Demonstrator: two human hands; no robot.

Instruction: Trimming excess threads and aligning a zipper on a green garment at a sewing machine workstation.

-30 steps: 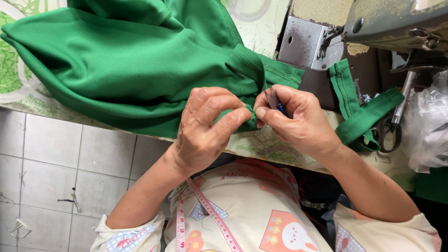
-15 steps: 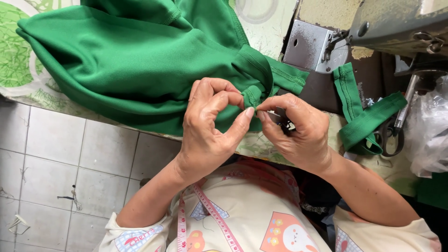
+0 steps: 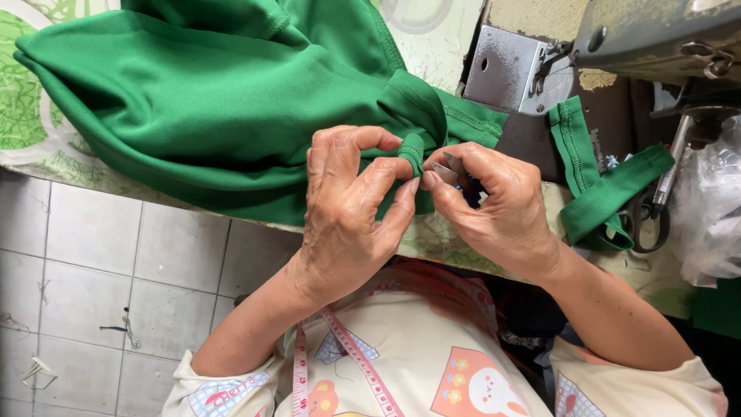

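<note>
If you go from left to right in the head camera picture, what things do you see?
Green cloth → left hand → right hand → green strip → scissors → clear plastic bag.

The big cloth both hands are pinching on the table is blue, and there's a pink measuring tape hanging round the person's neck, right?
Not quite. The head view shows the big knit cloth is green, not blue. The rest holds: the left hand and right hand both pinch a fold of it at the table edge, and a pink measuring tape hangs round the neck.
</note>
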